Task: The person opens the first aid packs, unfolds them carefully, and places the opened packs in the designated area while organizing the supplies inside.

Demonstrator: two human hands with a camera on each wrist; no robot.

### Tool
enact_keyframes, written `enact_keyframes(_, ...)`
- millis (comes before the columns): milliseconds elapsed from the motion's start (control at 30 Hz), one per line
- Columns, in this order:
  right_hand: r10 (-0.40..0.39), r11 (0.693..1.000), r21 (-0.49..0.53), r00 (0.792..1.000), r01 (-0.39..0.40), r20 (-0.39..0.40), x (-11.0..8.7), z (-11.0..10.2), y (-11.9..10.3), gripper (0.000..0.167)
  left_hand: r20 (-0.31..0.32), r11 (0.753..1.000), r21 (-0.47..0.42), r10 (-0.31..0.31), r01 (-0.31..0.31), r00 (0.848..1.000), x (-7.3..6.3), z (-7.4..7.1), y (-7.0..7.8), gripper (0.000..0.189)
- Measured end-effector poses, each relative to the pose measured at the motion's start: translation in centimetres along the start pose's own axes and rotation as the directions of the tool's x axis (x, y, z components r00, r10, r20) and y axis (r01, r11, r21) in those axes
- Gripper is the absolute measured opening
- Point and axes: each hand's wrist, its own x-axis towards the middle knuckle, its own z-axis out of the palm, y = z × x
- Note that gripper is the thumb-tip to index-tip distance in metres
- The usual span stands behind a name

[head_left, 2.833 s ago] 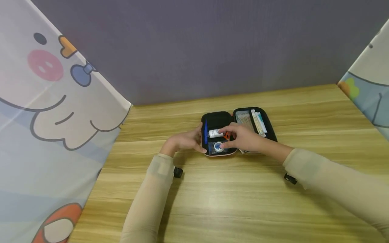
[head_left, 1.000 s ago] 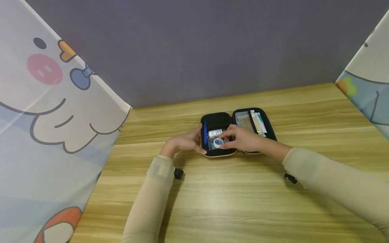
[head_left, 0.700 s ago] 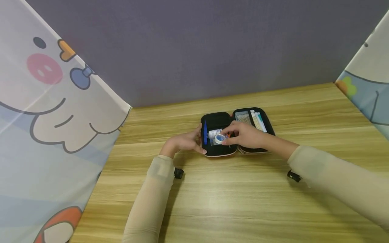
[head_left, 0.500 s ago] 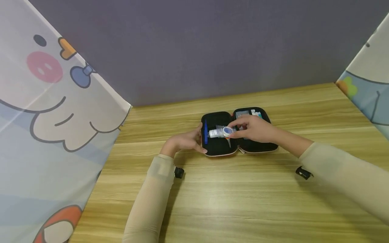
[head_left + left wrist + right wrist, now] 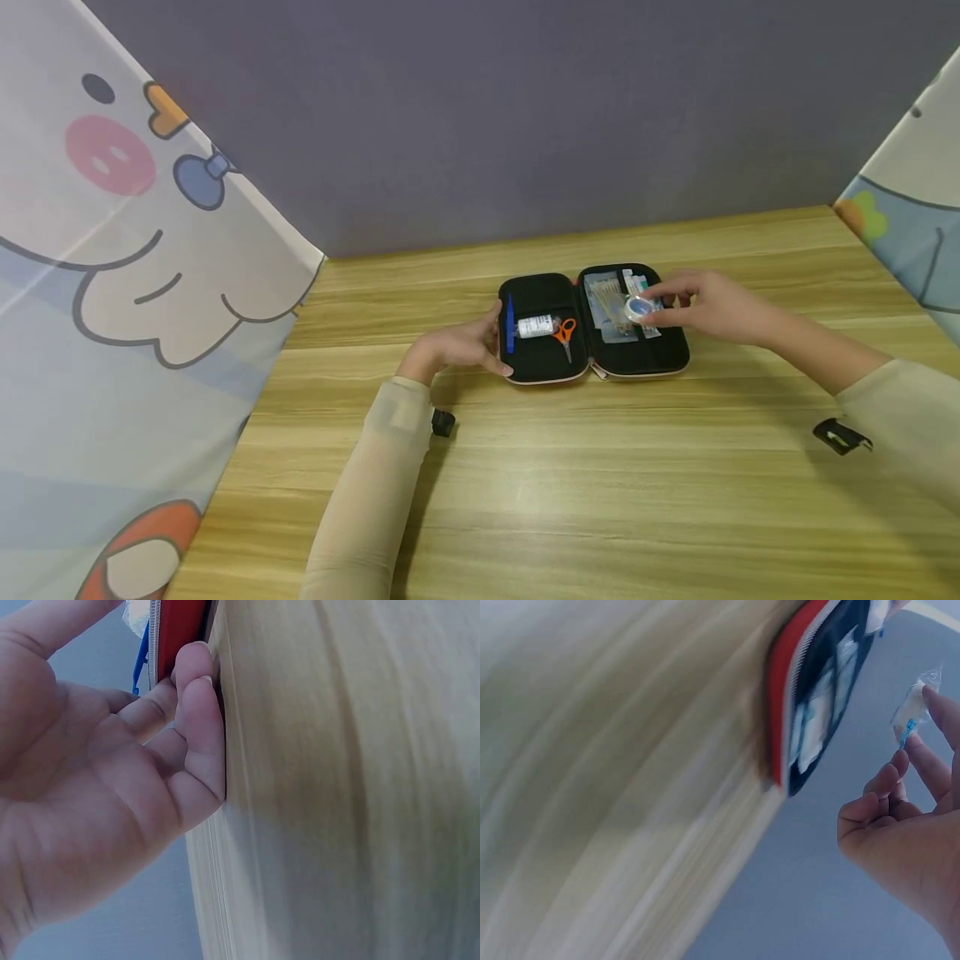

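Note:
An open black-lined first-aid case (image 5: 536,365) lies on the table with its red shell showing in the wrist views. My left hand (image 5: 461,344) holds its left end, thumb at the front corner and fingers along the side. Between thumb and fingertips, my right hand (image 5: 723,308) pinches a white-and-blue tape roll (image 5: 640,309) in a clear wrapper, raised above the right half. The right wrist view shows this wrapped roll (image 5: 913,711) well off the table. Blue tweezers (image 5: 510,325), a white wrapped roll (image 5: 535,327) and orange-handled scissors (image 5: 566,331) sit in the left half.
Bagged cotton swabs (image 5: 606,298) and small packets (image 5: 634,283) are strapped in the right half. A zip pull (image 5: 598,370) hangs at the front of the hinge. Wood-grain table (image 5: 570,492) surrounds the case, with a grey wall (image 5: 525,125) behind.
My right hand has lifted the wrapped tape roll from the left half and carried it right, over the right half. The scissors are now uncovered. My left hand stays at the case.

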Motion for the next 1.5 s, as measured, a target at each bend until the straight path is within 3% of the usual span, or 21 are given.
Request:
enact_keyframes(267,-0.018,0.993,-0.117,1.0,0.016,-0.022,-1.4,-0.8,2.9,0.039,-0.006,1.0,0.031,-0.002,0.002,1.0,0.0,-0.2,0.3,0.136)
enact_keyframes(500,-0.092,0.968,-0.235,0.996,0.086,-0.014,-1.5,-0.5,3.7,0.039,-0.009,1.0,0.016,-0.002,0.002,1.0,-0.1,0.0,0.3,0.136)
enact_keyframes(600,-0.154,0.94,-0.311,0.988,0.141,-0.016,-1.5,-0.2,3.9,0.043,-0.01,1.0,0.011,-0.003,0.003,1.0,-0.1,0.0,0.2,0.136)
enact_keyframes(733,-0.247,0.879,-0.423,0.969,0.217,-0.016,-1.5,0.1,4.2,0.041,-0.009,1.0,0.009,-0.008,0.008,1.0,-0.1,0.1,0.3,0.136)
enact_keyframes(867,-0.272,0.841,-0.485,0.962,0.238,0.0,-1.5,0.3,4.0,0.037,-0.011,1.0,0.008,-0.004,0.004,1.0,-0.1,0.1,0.3,0.136)
enact_keyframes(967,-0.26,0.842,-0.486,0.965,0.234,0.015,-1.4,0.5,3.7,0.035,-0.013,1.0,0.005,-0.005,0.005,1.0,-0.1,0.1,0.2,0.137)
enact_keyframes(1167,-0.244,0.875,-0.426,0.969,0.231,0.024,-1.3,0.8,3.2,0.032,-0.015,1.0,0.009,-0.002,0.002,1.0,-0.2,0.1,0.1,0.137)
enact_keyframes(1500,-0.266,0.888,-0.389,0.964,0.247,0.006,-1.4,1.6,3.4,0.042,-0.026,1.0,0.012,0.012,-0.011,1.0,0.0,0.1,-0.1,0.139)
